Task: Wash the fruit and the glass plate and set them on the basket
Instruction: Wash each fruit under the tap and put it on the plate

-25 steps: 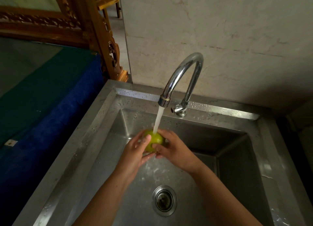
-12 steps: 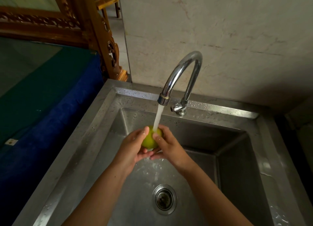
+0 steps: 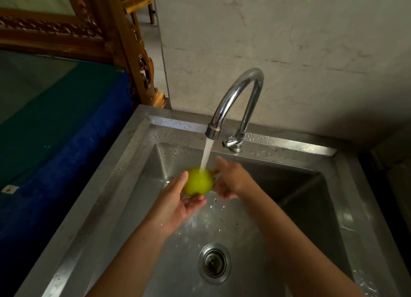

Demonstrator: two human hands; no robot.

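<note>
Yellow-green fruit (image 3: 198,181) sits directly under the running water (image 3: 206,155) from the chrome tap (image 3: 235,101), over the basin of the steel sink (image 3: 124,185). Head view: my left hand (image 3: 175,205) cups the fruit from below and from its left side, fingers loosely curved beneath it and thumb raised against its near-left face. My right hand (image 3: 229,179) touches the fruit's right side, fingers curled lightly around that flank. Compared with half a second ago, my hands have parted: then they closed over the top of the fruit and hid most of it; now its upper face is bare and the stream strikes it squarely. The fruit also rests lower in my left palm than before. I judge that this exposes fresh skin to the water, so rinsing of this piece is under way and not finished. Droplets scatter on the basin floor above the drain (image 3: 214,263). Neither glass plate nor basket appears in this view, so those steps remain undone.
</note>
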